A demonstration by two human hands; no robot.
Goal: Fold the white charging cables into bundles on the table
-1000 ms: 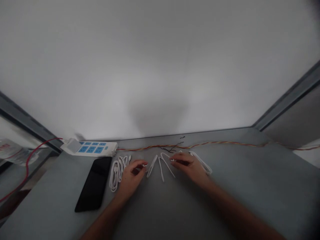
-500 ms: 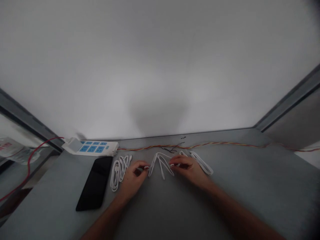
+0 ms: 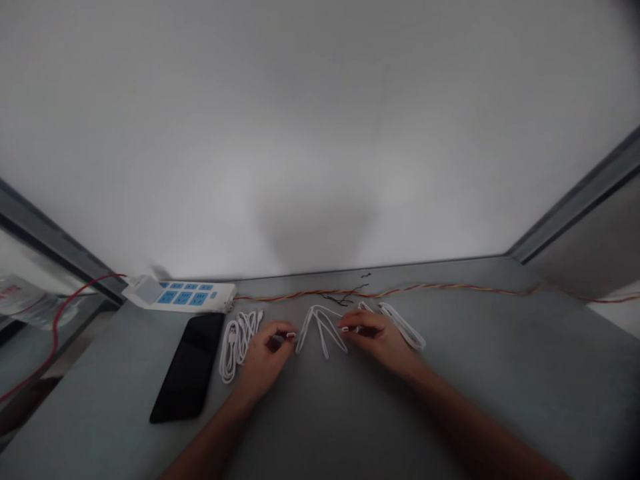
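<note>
Left hand and right hand each pinch one end of a looped white cable on the counter. Two further white cables lie bundled: left bundle, right bundle.

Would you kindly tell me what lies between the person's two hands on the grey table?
In the head view, a white cable, bent into long narrow loops, lies between the left hand and the right hand, which appear to pinch its ends.
</note>
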